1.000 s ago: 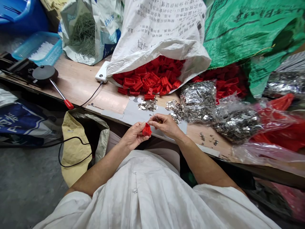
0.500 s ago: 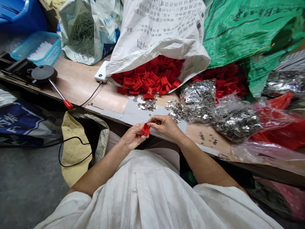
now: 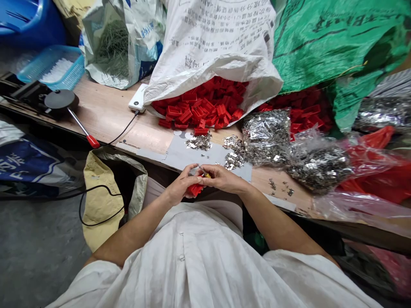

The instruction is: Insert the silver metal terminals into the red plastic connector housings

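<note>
My left hand (image 3: 180, 187) is closed around a small red plastic housing (image 3: 195, 190), held over my lap at the table's front edge. My right hand (image 3: 221, 177) meets it and pinches a slim metal tool with a yellow part (image 3: 207, 175), its thin end pointing at the housing. Fingers cover much of both, so the exact contact is hidden. Just beyond the hands lies a grey mat (image 3: 180, 155). A pile of small shiny metal clips (image 3: 199, 142) sits on it, with another pile of metal pieces (image 3: 234, 159) to the right.
Many red housings (image 3: 202, 107) spill from a white woven sack (image 3: 221, 30). Plastic bags of metal pieces (image 3: 266, 134) stand at right beside a green sack (image 3: 340, 42). A black device with a red-tipped lever (image 3: 93, 141), a white power bank (image 3: 138, 99) and a blue basket (image 3: 69, 77) are at left.
The red housing has tilted and dropped slightly lower in my left hand. My right hand has come in closer against it, and the tool's yellow part now shows between the hands.
</note>
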Tool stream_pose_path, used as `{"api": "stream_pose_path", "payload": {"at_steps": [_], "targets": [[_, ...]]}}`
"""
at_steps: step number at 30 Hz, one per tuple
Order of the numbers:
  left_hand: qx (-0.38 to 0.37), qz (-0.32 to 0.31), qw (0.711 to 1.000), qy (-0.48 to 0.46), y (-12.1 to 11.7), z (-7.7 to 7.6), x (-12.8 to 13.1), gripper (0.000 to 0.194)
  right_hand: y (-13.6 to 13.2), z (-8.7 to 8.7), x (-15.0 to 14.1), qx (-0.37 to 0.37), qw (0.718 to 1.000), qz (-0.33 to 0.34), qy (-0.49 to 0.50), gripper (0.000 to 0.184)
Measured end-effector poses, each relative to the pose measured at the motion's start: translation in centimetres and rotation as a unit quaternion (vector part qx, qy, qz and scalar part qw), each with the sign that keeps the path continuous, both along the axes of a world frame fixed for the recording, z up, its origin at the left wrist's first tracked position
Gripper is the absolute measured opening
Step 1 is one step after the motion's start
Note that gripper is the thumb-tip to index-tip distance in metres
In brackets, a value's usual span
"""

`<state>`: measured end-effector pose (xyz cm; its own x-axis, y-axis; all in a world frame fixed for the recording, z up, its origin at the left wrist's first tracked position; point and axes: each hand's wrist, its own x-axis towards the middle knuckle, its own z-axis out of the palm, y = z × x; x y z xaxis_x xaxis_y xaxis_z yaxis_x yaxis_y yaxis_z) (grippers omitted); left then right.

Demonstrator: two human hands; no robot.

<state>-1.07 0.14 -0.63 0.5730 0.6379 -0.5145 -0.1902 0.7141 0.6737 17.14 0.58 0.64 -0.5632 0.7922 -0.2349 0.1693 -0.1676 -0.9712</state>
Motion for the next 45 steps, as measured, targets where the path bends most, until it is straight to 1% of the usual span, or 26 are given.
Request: {"api": "stream_pose_path", "payload": {"at_steps": [3, 7, 9, 11, 13, 15, 16, 19, 22, 24, 27, 32, 35, 38, 41, 43, 45], "targets": [[0.042, -0.011, 0.999, 0.017, -0.4, 0.0, 0.4, 0.063, -0.3, -0.5, -0.4, 0.020, 1.000, -0.016, -0.006, 0.025], [0.086, -0.016, 0.996, 0.025, -1.1, 0.0, 1.1, 0.057, -0.5, -1.1, -0.9, -0.007, 1.000, -0.002, 0.024, 0.028], [0.088, -0.002, 0.995, 0.040, -1.3, 0.1, 1.3, 0.057, -0.4, -1.3, -1.0, -0.021, 0.999, 0.004, 0.036, 0.032], [0.073, 0.017, 0.997, 0.031, -1.1, 0.2, 1.3, 0.056, -0.3, -1.4, -1.0, -0.002, 1.000, -0.017, 0.021, 0.033], [0.046, 0.042, 0.998, -0.008, -0.7, 0.2, 1.1, 0.055, -0.2, -1.2, -0.8, 0.054, 0.996, -0.064, -0.031, 0.033], [0.014, 0.070, 0.996, -0.049, -0.1, 0.3, 0.7, 0.052, -0.2, -0.7, -0.5, 0.115, 0.982, -0.106, -0.105, 0.027], [-0.003, 0.083, 0.995, -0.062, 0.1, 0.4, 0.5, 0.048, -0.3, -0.4, -0.4, 0.139, 0.973, -0.113, -0.143, 0.025], [-0.048, 0.117, 0.990, -0.067, 0.7, 0.5, 0.2, 0.035, -0.9, 0.3, -0.3, 0.192, 0.949, -0.098, -0.230, 0.030], [-0.079, 0.141, 0.986, -0.049, 0.8, 0.5, 0.3, 0.031, -1.3, 0.6, -0.7, 0.214, 0.933, -0.067, -0.280, 0.026], [-0.089, 0.149, 0.984, -0.039, 0.7, 0.6, 0.6, 0.031, -1.4, 0.7, -1.1, 0.206, 0.933, -0.051, -0.290, 0.023], [-0.093, 0.156, 0.983, -0.026, 0.4, 0.7, 0.8, 0.030, -1.2, 0.8, -1.5, 0.188, 0.937, -0.037, -0.293, 0.024], [-0.060, 0.157, 0.985, -0.031, 0.0, 0.8, 0.8, 0.029, -0.9, 1.1, -1.5, 0.170, 0.942, -0.029, -0.288, 0.029], [-0.042, 0.150, 0.987, -0.036, -0.2, 0.7, 0.8, 0.029, -0.8, 1.0, -1.5, 0.145, 0.953, -0.031, -0.265, 0.034], [-0.012, 0.144, 0.989, -0.028, -0.5, 0.4, 1.0, 0.030, -0.8, 0.2, -1.5, 0.096, 0.970, -0.036, -0.220, 0.039], [0.043, 0.148, 0.988, 0.001, -0.9, -0.1, 1.2, 0.035, -0.8, -0.9, -1.6, 0.034, 0.986, -0.041, -0.157, 0.044], [0.087, 0.155, 0.984, 0.034, -1.1, -0.4, 1.2, 0.038, -0.9, -1.5, -1.8, -0.009, 0.993, -0.042, -0.111, 0.046], [0.110, 0.153, 0.980, 0.057, -1.1, -0.6, 1.3, 0.039, -0.9, -1.7, -1.9, -0.051, 0.995, -0.041, -0.075, 0.047]]}}
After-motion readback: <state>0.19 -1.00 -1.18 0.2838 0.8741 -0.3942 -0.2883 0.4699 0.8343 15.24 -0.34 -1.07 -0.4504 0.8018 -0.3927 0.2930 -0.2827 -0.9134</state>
